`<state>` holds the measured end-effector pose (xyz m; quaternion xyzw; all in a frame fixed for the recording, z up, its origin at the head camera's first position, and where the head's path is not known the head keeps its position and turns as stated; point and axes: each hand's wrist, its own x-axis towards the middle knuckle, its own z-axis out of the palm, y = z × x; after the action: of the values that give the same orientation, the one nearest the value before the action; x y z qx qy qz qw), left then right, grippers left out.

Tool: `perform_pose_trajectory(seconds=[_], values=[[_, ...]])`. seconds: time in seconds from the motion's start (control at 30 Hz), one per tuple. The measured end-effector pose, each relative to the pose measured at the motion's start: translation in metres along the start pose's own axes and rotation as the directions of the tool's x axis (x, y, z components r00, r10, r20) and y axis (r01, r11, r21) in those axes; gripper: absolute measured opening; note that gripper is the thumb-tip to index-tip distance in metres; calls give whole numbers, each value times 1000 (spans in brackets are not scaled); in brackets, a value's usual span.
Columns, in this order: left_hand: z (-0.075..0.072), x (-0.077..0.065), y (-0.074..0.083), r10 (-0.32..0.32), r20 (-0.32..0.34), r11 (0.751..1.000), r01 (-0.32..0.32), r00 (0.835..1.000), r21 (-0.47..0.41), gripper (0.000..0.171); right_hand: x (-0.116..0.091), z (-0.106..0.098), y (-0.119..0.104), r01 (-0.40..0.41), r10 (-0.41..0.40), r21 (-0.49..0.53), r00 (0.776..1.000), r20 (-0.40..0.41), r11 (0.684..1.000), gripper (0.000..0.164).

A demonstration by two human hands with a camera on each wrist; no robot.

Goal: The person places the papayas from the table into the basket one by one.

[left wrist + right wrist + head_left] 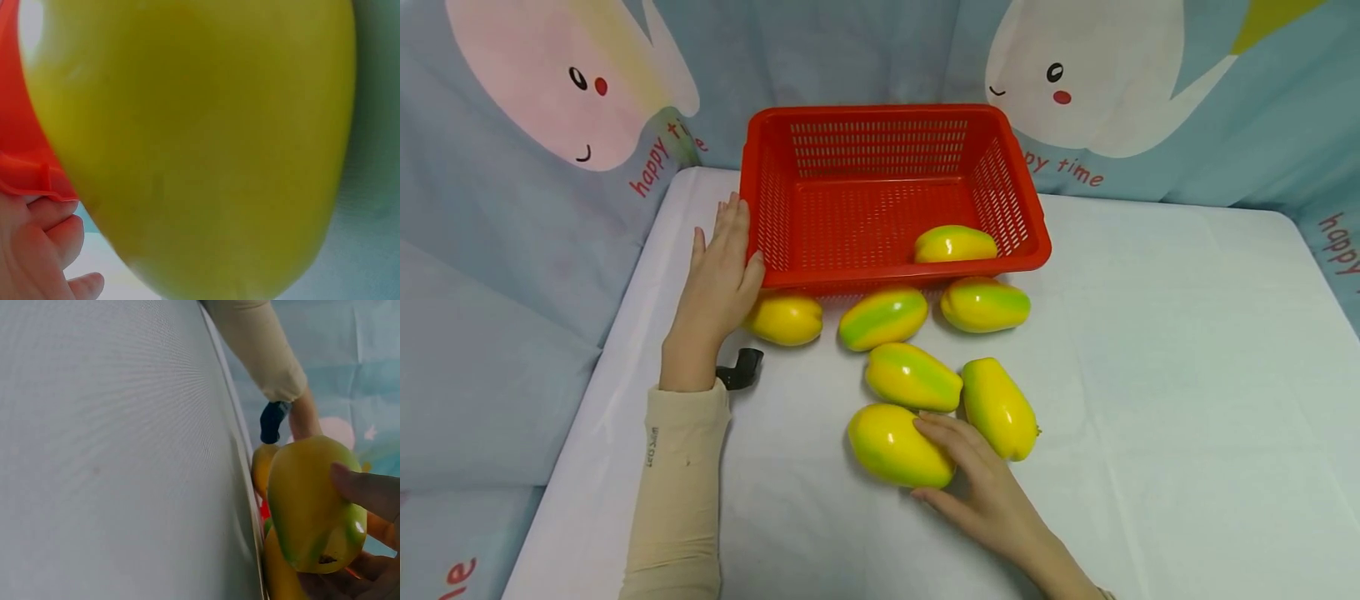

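Note:
My right hand holds a yellow-green papaya at the near end of the group, with thumb and fingers about its right end. In the right wrist view, that papaya shows a dark spot at its end. My left hand lies with extended fingers against the left side of a red plastic basket. One papaya lies inside the basket at the front right. Close by the left wrist is another papaya, which fills most of the left wrist view.
Along the basket's front lie a middle papaya and a right-hand papaya. Two more, a papaya and an upright-lying papaya, sit nearer. A white cloth covers the table; a printed curtain hangs behind.

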<state>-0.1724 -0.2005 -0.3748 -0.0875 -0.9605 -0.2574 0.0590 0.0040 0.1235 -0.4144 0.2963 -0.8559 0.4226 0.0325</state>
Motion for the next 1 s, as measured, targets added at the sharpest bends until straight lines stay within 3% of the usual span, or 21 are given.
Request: perform_pose_trajectory(seconds=[0.4, 1.0], values=[[0, 0, 1, -4, 1, 1000, 4, 1000, -5, 64, 0, -3, -9, 23, -23, 40, 1000, 11, 999, 63], [-1, 0, 1, -1, -1, 1000, 1, 1000, -7, 64, 7, -34, -25, 142, -137, 85, 989, -61, 986, 59]])
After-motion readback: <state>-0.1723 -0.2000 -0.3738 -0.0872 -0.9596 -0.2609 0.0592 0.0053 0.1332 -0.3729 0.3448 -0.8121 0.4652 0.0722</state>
